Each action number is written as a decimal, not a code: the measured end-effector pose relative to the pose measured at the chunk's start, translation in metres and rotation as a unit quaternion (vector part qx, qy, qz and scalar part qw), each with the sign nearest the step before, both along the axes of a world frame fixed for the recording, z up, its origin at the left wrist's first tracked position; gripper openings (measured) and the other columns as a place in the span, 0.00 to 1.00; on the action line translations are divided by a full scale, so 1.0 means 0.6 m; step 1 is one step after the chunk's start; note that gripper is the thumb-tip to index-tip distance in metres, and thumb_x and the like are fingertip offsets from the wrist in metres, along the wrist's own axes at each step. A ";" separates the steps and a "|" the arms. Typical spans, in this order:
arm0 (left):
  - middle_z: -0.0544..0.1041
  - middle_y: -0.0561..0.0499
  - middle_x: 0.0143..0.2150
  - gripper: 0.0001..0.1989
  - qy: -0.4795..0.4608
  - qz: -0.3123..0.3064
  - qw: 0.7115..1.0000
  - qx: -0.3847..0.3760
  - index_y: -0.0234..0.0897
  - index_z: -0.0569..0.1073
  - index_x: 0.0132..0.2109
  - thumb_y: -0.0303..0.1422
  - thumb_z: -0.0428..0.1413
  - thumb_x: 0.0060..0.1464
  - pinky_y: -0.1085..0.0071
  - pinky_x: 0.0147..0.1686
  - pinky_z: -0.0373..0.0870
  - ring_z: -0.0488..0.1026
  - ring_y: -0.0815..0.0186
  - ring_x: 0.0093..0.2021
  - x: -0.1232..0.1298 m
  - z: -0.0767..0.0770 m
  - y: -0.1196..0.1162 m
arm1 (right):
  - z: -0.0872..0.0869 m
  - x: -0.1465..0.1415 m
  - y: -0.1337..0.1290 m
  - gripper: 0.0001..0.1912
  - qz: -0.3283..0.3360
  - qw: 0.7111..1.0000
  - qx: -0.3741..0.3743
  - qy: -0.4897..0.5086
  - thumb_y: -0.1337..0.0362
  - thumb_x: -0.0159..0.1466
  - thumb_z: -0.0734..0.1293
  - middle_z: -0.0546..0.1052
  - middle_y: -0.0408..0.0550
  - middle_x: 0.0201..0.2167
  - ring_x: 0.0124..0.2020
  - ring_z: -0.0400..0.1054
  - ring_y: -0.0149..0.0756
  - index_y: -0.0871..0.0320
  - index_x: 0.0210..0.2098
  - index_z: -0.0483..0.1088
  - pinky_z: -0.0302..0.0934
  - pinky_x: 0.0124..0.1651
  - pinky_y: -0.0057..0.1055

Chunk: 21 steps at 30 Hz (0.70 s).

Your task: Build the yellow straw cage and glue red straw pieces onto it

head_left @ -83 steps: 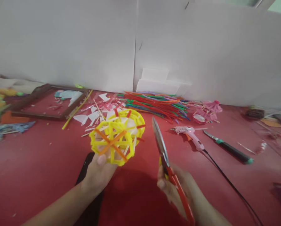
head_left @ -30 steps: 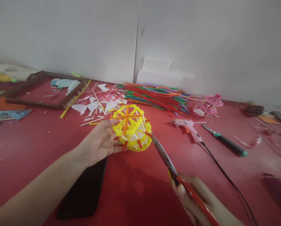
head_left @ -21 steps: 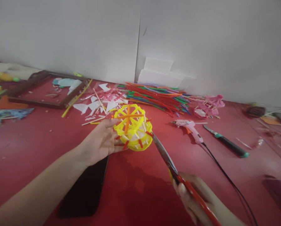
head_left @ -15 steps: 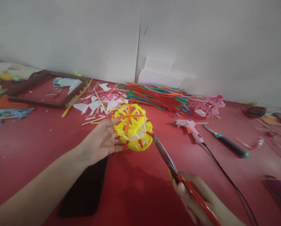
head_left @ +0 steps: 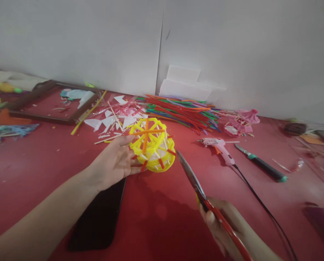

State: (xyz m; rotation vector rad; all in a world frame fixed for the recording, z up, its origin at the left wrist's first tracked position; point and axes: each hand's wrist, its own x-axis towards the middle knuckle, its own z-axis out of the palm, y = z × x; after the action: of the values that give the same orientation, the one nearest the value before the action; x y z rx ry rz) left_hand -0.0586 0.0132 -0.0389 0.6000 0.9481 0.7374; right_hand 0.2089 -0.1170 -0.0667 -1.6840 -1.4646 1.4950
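A small yellow openwork craft piece (head_left: 162, 161), with an orange cross on top and short red and white sticks round its side, is held by its left side in the fingers of my left hand (head_left: 114, 159). My right hand (head_left: 223, 219) grips red-handled scissors (head_left: 194, 181). Their blades look closed and point up and left, the tip a little right of the yellow piece and apart from it. Part of something yellow shows beside the fingers of my right hand.
On the red table (head_left: 151, 224) lie a black phone-like slab (head_left: 96, 221), a pink glue gun (head_left: 221, 150) with a cord, a green-black knife (head_left: 265, 167), coloured pipe cleaners (head_left: 181, 110), paper scraps (head_left: 107, 121), a dark frame (head_left: 42, 117) and a pink craft piece (head_left: 243, 121).
The yellow piece has shifted slightly left and up with my left hand. A gap now shows between the scissors' tip and the red stick at its right side.
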 end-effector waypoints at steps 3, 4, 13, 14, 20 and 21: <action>0.79 0.48 0.45 0.24 -0.013 0.011 1.000 0.000 0.42 0.66 0.56 0.44 0.56 0.53 0.53 0.51 0.68 0.77 0.60 0.38 0.001 0.001 -0.001 | 0.004 0.005 -0.007 0.29 -0.003 1.000 -0.015 -0.006 0.35 0.62 0.58 0.58 0.37 0.15 0.17 0.50 0.27 0.56 0.28 0.64 0.47 0.20 0.26; 0.79 0.49 0.45 0.23 -0.012 0.017 1.000 -0.003 0.43 0.67 0.55 0.43 0.56 0.53 0.52 0.51 0.68 0.77 0.61 0.38 0.001 0.001 -0.002 | 0.006 0.006 -0.008 0.29 -0.004 1.000 -0.018 -0.008 0.35 0.62 0.57 0.59 0.37 0.15 0.17 0.51 0.27 0.56 0.29 0.65 0.49 0.20 0.26; 0.79 0.45 0.48 0.26 -0.003 -0.005 1.000 -0.004 0.41 0.67 0.56 0.46 0.56 0.52 0.49 0.56 0.64 0.76 0.53 0.47 0.003 -0.003 -0.003 | 0.011 0.004 0.016 0.30 0.018 1.000 0.012 -0.017 0.33 0.57 0.63 0.60 0.40 0.16 0.20 0.55 0.30 0.56 0.23 0.66 0.52 0.21 0.27; 0.79 0.45 0.48 0.26 -0.002 -0.003 1.000 -0.005 0.42 0.67 0.55 0.46 0.56 0.52 0.49 0.56 0.64 0.76 0.53 0.47 0.003 -0.003 -0.003 | 0.010 0.004 0.017 0.30 0.017 1.000 0.013 -0.017 0.34 0.57 0.63 0.58 0.40 0.16 0.20 0.54 0.29 0.56 0.23 0.65 0.50 0.21 0.27; 0.78 0.45 0.49 0.25 0.004 0.009 1.000 -0.009 0.40 0.68 0.55 0.45 0.57 0.52 0.50 0.55 0.65 0.76 0.53 0.48 0.004 -0.002 -0.004 | 0.010 -0.001 0.019 0.29 0.016 0.999 0.012 -0.024 0.36 0.57 0.65 0.53 0.38 0.17 0.20 0.48 0.27 0.56 0.21 0.60 0.45 0.21 0.28; 0.78 0.44 0.49 0.25 0.006 0.012 1.000 -0.010 0.40 0.68 0.55 0.45 0.57 0.52 0.51 0.54 0.66 0.76 0.53 0.47 0.004 -0.003 -0.003 | 0.011 -0.001 0.020 0.29 0.020 1.000 0.009 -0.023 0.37 0.57 0.65 0.52 0.38 0.17 0.19 0.48 0.27 0.55 0.20 0.59 0.44 0.21 0.28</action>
State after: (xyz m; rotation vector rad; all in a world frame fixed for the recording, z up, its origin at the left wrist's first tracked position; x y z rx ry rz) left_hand -0.0564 0.0111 -0.0405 0.5776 0.9739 0.7448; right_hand 0.2081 -0.1052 -0.0599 -1.7002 -1.5386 1.4683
